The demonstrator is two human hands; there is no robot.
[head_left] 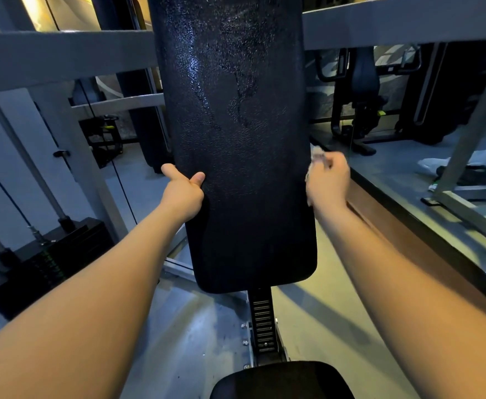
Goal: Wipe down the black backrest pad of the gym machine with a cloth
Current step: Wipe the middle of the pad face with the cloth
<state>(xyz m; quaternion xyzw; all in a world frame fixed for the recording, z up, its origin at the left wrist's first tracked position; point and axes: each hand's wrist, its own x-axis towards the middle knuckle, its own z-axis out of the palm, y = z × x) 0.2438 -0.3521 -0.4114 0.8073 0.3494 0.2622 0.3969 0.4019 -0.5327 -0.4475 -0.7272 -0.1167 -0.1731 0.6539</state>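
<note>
The tall black backrest pad [244,145] stands upright in the middle of the view, its upper half glistening with wet streaks. My left hand [182,191] grips the pad's left edge, thumb on the front face and fingers hidden behind. My right hand [326,181] is at the pad's right edge, curled round a small pale cloth [318,154] that sticks out above the knuckles. Most of the cloth is hidden inside the fist.
A black seat pad [282,381] lies below, joined by a notched adjustment post [261,321]. Grey frame beams [63,59] cross behind the pad. A weight stack [49,263] stands at left. Another machine [362,102] and a white towel [454,164] appear at right.
</note>
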